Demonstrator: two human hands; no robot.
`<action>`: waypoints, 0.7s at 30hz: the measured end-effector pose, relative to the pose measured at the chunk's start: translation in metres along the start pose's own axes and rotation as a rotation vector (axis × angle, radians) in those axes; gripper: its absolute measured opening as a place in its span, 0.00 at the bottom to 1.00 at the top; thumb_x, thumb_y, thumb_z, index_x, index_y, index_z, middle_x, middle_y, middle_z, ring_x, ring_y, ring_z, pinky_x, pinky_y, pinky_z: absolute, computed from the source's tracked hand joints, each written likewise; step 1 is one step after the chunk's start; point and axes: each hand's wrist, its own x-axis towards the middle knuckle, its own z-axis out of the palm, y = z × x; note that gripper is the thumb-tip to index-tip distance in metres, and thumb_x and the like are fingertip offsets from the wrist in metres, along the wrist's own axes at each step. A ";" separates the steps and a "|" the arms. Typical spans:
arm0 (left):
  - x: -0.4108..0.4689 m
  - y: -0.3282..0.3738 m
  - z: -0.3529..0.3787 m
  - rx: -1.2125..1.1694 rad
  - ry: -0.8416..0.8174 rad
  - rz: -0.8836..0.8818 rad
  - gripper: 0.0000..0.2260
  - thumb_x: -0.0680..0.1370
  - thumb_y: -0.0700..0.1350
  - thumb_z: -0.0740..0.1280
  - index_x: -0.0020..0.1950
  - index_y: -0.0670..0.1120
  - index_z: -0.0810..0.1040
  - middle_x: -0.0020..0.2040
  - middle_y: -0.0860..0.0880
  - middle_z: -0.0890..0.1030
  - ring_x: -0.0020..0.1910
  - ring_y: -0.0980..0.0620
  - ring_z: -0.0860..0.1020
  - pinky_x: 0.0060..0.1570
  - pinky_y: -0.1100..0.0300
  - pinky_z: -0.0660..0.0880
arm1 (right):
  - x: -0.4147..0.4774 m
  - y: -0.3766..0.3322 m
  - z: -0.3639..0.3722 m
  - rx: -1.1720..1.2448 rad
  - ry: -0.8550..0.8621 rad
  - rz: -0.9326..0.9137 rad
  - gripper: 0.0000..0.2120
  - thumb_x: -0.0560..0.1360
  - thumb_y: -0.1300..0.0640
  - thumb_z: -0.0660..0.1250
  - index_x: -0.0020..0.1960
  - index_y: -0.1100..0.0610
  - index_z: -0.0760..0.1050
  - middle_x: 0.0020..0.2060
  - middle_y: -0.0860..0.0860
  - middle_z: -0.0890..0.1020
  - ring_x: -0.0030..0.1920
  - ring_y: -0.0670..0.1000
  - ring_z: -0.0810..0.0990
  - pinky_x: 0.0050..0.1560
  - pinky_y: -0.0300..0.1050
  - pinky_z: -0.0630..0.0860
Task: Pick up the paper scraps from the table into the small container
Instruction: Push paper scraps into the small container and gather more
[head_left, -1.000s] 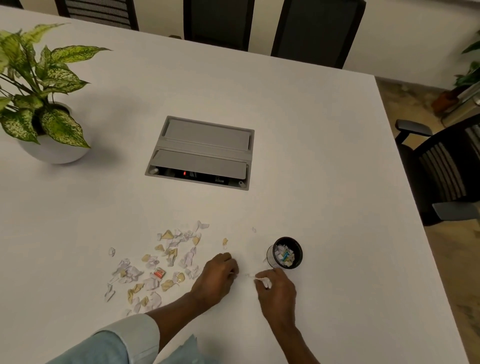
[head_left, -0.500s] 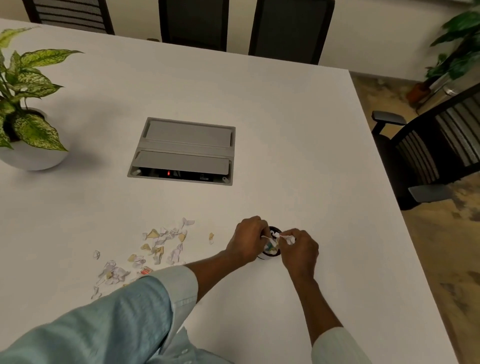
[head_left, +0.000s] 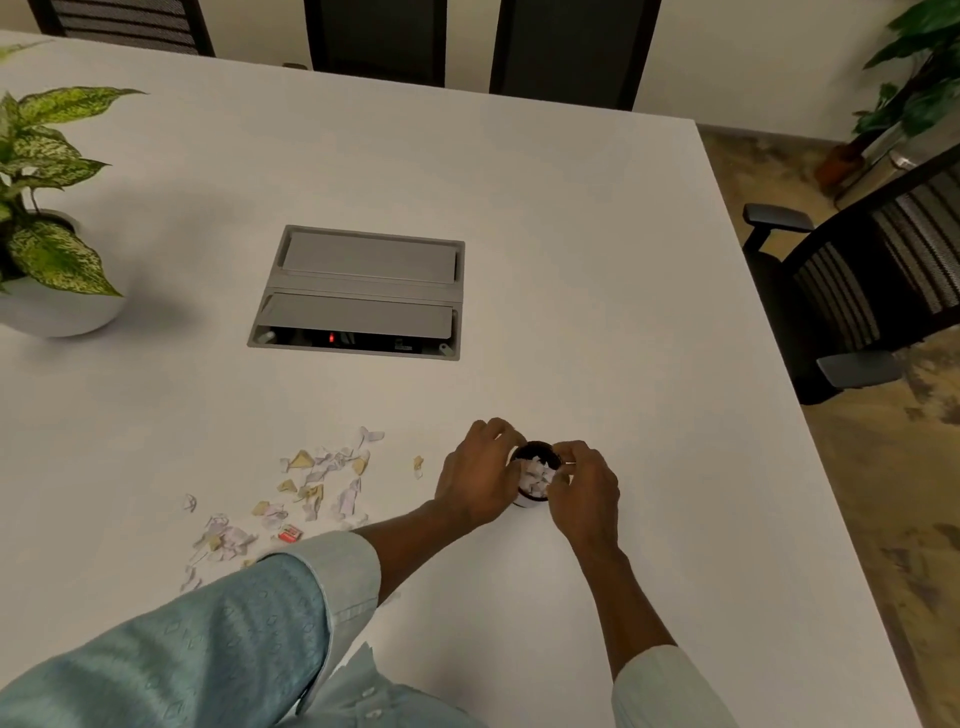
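Observation:
The small dark container (head_left: 536, 448) stands on the white table (head_left: 597, 291), filled with white paper scraps (head_left: 535, 477). My left hand (head_left: 475, 475) curls against the container's left side. My right hand (head_left: 584, 486) is at its right rim, fingertips pinching a thin white scrap just over the opening. Several crumpled white and tan scraps (head_left: 322, 475) lie scattered on the table left of my left hand, and one stray tan scrap (head_left: 418, 465) lies closer to it. My left sleeve hides the nearest scraps.
A grey cable box (head_left: 358, 291) is set into the table's middle. A potted plant (head_left: 47, 249) stands at the far left. A small red piece (head_left: 291, 533) lies among the scraps. Black chairs stand at the far edge and on the right (head_left: 857, 291).
Both hands rose from the table in front of the container and came to its rim. The right hand's white scrap now sits lower, at the opening.

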 end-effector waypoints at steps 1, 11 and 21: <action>-0.004 -0.008 -0.001 -0.001 0.001 -0.019 0.10 0.81 0.48 0.67 0.62 0.50 0.78 0.62 0.54 0.76 0.61 0.52 0.74 0.46 0.52 0.79 | -0.002 -0.001 0.000 0.008 0.024 -0.014 0.15 0.76 0.69 0.64 0.58 0.55 0.79 0.53 0.54 0.82 0.51 0.54 0.82 0.49 0.42 0.74; -0.079 -0.128 -0.009 0.392 -0.305 -0.201 0.34 0.79 0.54 0.71 0.79 0.41 0.61 0.83 0.41 0.55 0.82 0.40 0.55 0.72 0.47 0.71 | -0.058 0.002 0.045 -0.049 -0.214 -0.208 0.09 0.76 0.63 0.68 0.52 0.51 0.81 0.50 0.46 0.81 0.47 0.47 0.82 0.50 0.45 0.80; -0.103 -0.156 0.007 0.458 -0.452 -0.207 0.51 0.76 0.49 0.76 0.82 0.39 0.41 0.80 0.39 0.30 0.79 0.42 0.31 0.81 0.49 0.52 | -0.057 -0.004 0.097 -0.692 -0.508 -0.340 0.36 0.76 0.70 0.63 0.81 0.60 0.52 0.81 0.64 0.52 0.77 0.59 0.63 0.54 0.47 0.81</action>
